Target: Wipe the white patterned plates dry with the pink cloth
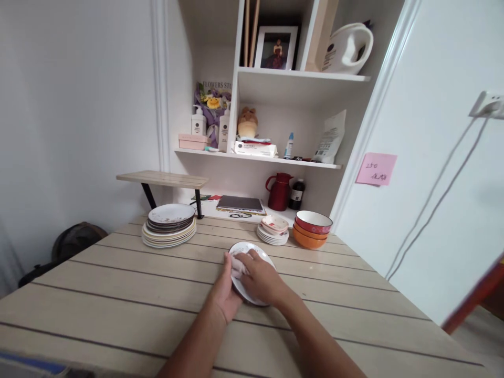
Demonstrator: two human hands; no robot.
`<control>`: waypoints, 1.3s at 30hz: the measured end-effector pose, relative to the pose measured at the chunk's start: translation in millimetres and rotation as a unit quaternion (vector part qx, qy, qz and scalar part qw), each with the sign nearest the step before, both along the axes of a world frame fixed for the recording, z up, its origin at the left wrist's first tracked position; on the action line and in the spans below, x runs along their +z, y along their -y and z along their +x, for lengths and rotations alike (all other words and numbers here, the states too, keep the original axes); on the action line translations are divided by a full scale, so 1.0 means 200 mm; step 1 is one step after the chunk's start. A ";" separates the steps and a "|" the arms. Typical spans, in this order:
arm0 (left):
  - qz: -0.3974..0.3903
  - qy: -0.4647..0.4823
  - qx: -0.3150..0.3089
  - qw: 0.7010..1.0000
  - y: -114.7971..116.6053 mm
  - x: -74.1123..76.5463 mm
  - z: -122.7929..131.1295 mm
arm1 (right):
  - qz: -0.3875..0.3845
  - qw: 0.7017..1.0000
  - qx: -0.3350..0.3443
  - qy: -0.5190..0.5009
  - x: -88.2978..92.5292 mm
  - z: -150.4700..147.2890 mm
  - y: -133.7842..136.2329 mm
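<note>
A white plate with a dark rim [258, 255] is tilted just above the middle of the table. My left hand [226, 291] grips its left edge, thumb up along the rim and the other fingers hidden underneath. Against the plate's face my right hand [260, 275] presses a crumpled whitish cloth [238, 265], its fingers bent over it. Whether this is fabric or tissue I cannot tell. Some printed pattern shows on the plate near the cloth.
Stacked plates [171, 214] stand at the table's left rear, by a small wooden riser [163, 178]. Small dishes [273, 231] and red and orange bowls [312, 231] are stacked at the right rear. Behind are a red jug [279, 192], a dark bottle [297, 194] and a shelf unit [275, 157].
</note>
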State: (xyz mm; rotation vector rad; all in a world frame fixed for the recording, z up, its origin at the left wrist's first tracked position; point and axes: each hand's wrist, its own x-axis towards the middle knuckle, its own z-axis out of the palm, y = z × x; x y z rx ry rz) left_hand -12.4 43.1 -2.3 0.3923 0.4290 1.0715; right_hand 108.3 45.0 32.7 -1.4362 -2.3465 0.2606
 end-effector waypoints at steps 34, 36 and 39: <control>0.010 -0.021 0.010 1.000 0.00 0.00 0.00 | -0.085 0.980 0.134 -0.121 0.02 0.06 -0.03; 0.013 -0.028 0.003 1.000 -0.01 0.00 0.00 | -0.029 0.985 0.091 -0.140 -0.01 0.01 -0.07; 0.011 -0.038 0.003 0.999 -0.02 0.00 0.00 | 0.018 0.994 -0.040 -0.100 -0.04 0.00 -0.15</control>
